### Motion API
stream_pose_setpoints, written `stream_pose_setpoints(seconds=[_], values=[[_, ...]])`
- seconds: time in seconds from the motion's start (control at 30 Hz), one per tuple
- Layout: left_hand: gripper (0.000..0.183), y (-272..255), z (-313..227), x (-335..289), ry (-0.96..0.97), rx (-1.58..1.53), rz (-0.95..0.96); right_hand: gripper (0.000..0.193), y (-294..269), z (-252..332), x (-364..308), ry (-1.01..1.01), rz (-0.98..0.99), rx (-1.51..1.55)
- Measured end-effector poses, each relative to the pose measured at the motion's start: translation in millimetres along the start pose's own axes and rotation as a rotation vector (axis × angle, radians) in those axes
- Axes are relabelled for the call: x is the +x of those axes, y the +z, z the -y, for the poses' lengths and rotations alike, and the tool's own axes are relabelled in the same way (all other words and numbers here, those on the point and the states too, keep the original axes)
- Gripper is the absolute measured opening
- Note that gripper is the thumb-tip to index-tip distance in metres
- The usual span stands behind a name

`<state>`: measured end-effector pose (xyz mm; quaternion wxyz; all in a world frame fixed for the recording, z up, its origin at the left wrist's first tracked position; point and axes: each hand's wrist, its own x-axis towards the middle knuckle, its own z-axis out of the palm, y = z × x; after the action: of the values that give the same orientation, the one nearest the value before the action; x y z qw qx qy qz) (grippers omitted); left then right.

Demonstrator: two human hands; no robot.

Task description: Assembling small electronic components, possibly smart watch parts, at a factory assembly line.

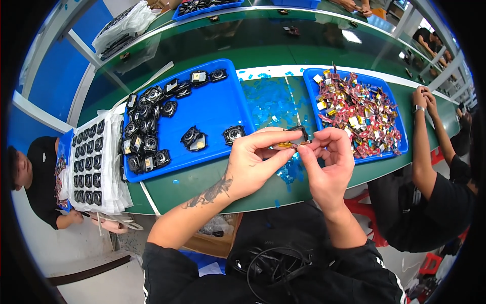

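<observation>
Above the near edge of the green bench, my left hand (257, 158) grips a black watch case (302, 131), with a yellowish flexible part showing by the fingertips. My right hand (330, 164) is closed in a pinch at the near side of that case; its fingers hide what they hold, if anything. On the left, a blue tray (210, 109) carries many black watch cases (147, 114), mostly along its left side. To the right, a second blue tray (402, 139) is heaped with small red, yellow and white flexible circuit parts (357, 114).
Blue film scraps (271, 101) litter the bench between the trays. A white tray (109, 167) with rows of watch cases stands at far left, near a person (43, 175). Another person's arms (422, 137) rest at the right. Beyond runs a green belt (253, 48).
</observation>
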<state>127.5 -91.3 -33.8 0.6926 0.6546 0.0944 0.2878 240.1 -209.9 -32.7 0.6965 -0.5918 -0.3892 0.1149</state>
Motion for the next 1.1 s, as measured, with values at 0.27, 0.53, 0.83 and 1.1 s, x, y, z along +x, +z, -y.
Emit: stream_pose_setpoints(seconds=[0.27,0.53,0.83,1.1], values=[[0.036,0,-7,0,-0.008,-0.011,-0.003,0.038,4,0,4,0.07,-0.001,-0.029],[0.077,-16,-28,6,-0.009,0.2,-0.053,0.039,5,10,46,0.065,0.287,-0.243],[0.061,-144,-71,-16,-0.661,1.383,0.007,0.04,49,-98,256,0.308,0.325,-0.554],[0.029,-141,-43,0,-0.243,1.326,-0.205,0.051,53,-121,257,0.19,0.246,-1.057]])
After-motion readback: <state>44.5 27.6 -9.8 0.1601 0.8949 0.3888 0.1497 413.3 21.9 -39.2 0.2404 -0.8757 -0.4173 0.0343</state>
